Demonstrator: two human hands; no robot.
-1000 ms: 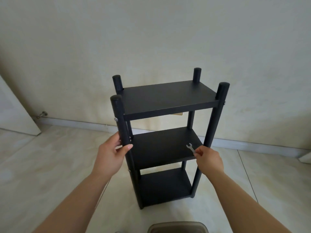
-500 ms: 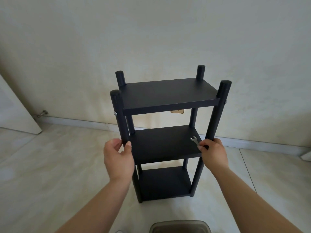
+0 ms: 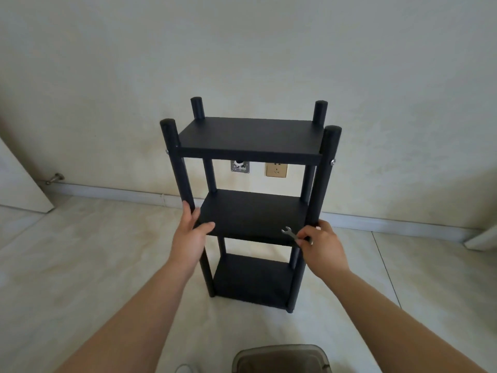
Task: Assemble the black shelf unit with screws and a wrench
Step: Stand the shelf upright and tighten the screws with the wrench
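Black shelf unit [image 3: 250,138], three boards, four posts; left hand [image 3: 189,232] grips one, right hand [image 3: 321,246] pinches wrench [image 3: 290,233].

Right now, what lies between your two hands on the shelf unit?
In the head view, only the middle shelf spans between the left hand and the right hand. The small wrench pinched in the right hand sticks out over it.

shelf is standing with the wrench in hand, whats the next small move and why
Probably bring the small silver wrench, pinched in the right hand, onto the fastener at the front right post by the middle shelf. The left hand already steadies the black three-tier shelf unit at the opposite front corner, and the silver screw by the top shelf is already in.
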